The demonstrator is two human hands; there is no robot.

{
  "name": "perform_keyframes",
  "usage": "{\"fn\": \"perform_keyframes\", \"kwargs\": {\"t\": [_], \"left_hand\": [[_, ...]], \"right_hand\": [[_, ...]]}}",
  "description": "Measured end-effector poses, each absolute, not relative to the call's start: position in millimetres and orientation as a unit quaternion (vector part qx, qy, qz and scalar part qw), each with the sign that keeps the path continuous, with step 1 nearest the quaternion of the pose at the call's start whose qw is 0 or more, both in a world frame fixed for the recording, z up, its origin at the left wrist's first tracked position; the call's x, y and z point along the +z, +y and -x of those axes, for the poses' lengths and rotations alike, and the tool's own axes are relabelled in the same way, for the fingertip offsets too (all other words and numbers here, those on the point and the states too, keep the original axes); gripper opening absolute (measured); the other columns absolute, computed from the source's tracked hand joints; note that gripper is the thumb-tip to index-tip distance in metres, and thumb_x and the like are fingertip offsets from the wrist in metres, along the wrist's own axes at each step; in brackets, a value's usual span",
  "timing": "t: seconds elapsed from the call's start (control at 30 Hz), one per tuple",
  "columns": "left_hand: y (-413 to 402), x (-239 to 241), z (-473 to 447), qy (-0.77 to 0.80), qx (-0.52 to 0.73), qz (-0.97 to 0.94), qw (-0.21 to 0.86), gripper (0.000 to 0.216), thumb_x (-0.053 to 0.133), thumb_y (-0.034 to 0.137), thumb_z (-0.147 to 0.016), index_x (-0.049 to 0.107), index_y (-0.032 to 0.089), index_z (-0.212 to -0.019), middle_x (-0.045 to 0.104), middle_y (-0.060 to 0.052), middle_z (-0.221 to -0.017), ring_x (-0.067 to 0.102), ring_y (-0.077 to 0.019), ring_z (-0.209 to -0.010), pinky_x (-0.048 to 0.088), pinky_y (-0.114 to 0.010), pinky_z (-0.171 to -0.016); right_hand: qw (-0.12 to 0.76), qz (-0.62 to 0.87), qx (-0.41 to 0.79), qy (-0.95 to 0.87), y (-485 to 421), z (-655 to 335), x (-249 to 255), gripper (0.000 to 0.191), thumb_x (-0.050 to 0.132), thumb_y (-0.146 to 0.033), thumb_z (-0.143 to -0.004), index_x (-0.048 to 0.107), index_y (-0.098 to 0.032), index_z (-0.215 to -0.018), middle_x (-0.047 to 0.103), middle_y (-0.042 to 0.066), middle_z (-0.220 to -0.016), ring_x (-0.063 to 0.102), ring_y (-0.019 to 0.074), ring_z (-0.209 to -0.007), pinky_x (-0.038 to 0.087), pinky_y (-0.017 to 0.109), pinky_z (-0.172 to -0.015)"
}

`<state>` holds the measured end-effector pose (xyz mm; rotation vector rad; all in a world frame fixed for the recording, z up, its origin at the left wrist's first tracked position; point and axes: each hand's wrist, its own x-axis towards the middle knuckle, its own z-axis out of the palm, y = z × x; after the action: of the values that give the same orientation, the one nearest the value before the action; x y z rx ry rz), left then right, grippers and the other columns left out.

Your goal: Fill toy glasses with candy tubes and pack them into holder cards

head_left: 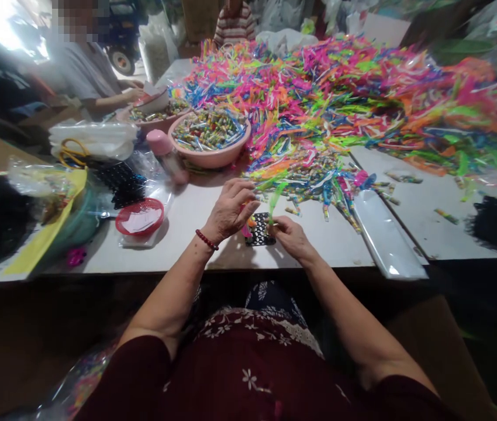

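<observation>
My left hand (231,211), with a dark red bead bracelet (207,240) at the wrist, is bent over the left edge of a black card with white spots (261,235). Pink and orange plastic strips (247,227) show below its thumb and appear held there; the grip is partly hidden. Pinched upright between the fingertips of my right hand (291,237) is a light green strip (276,202), at the card's right edge. The card lies flat on the white table (196,248).
A large heap of colourful strips (340,93) spreads across the back. Left stand a pink basin (213,159) of small printed tubes, a pink-capped bottle (165,153) and a red dish (140,217). Clear plastic sleeves (384,234) lie right. A co-worker (86,76) sits at the far left.
</observation>
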<state>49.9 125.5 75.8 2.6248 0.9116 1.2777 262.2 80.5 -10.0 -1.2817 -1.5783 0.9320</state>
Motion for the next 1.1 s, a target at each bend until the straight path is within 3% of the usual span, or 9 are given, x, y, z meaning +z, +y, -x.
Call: {"fn": "perform_keyframes", "kwargs": {"t": [0.1,0.4,0.63,0.8,0.97,1.1], "left_hand": [[125,76,-50,0.305,0.409,-0.859,0.045,0.029,0.044,0.044,-0.103,0.063,0.022,-0.096,0.066,-0.010,-0.119,0.051,-0.0251,-0.123,0.040,-0.049,-0.112],[126,75,-49,0.303,0.403,-0.862,0.051,0.030,0.043,0.043,-0.104,0.064,0.022,-0.098,0.065,-0.010,-0.120,0.050,-0.0252,-0.124,0.038,-0.049,-0.113],[125,77,-50,0.299,0.400,-0.865,0.053,0.038,0.043,0.053,-0.102,0.063,0.021,-0.098,0.065,-0.011,-0.121,0.050,-0.0269,-0.125,0.038,-0.050,-0.113],[126,79,-51,0.271,0.403,-0.872,0.058,0.042,0.061,0.063,-0.090,0.063,0.022,-0.099,0.064,-0.012,-0.122,0.050,-0.0301,-0.125,0.039,-0.052,-0.112],[124,80,-54,0.284,0.415,-0.863,0.043,0.026,0.069,0.046,-0.090,0.063,0.023,-0.099,0.065,-0.010,-0.121,0.051,-0.0297,-0.123,0.043,-0.053,-0.109],[122,79,-54,0.290,0.431,-0.853,0.039,0.008,0.061,0.031,-0.094,0.063,0.023,-0.097,0.066,-0.008,-0.118,0.052,-0.0282,-0.122,0.044,-0.054,-0.109]], "right_hand": [[0.441,0.512,0.349,-0.649,78,-248,-10,0.031,0.063,-0.045,-0.086,0.067,-0.020,-0.104,0.074,0.007,-0.100,0.067,0.0217,-0.091,0.052,0.035,-0.084],[0.359,0.538,0.246,-0.722,82,-240,-17,0.005,0.058,-0.024,-0.086,0.061,-0.022,-0.090,0.071,0.004,-0.087,0.063,0.0194,-0.077,0.047,0.030,-0.074],[0.268,0.522,0.205,-0.783,89,-239,-8,0.003,0.058,-0.019,-0.088,0.060,-0.021,-0.088,0.067,0.004,-0.082,0.058,0.0187,-0.073,0.041,0.028,-0.069],[0.276,0.513,0.199,-0.788,85,-226,-10,0.017,0.055,-0.010,-0.086,0.064,-0.022,-0.093,0.070,0.005,-0.089,0.063,0.0206,-0.080,0.045,0.029,-0.073],[0.328,0.499,0.249,-0.762,88,-243,-12,0.015,0.061,-0.017,-0.087,0.067,-0.022,-0.099,0.070,0.002,-0.090,0.063,0.0178,-0.079,0.049,0.029,-0.076],[0.359,0.637,0.200,-0.652,107,-309,-4,0.024,0.061,-0.031,-0.090,0.066,-0.017,-0.109,0.070,0.009,-0.105,0.063,0.0190,-0.081,0.051,0.033,-0.080]]}}
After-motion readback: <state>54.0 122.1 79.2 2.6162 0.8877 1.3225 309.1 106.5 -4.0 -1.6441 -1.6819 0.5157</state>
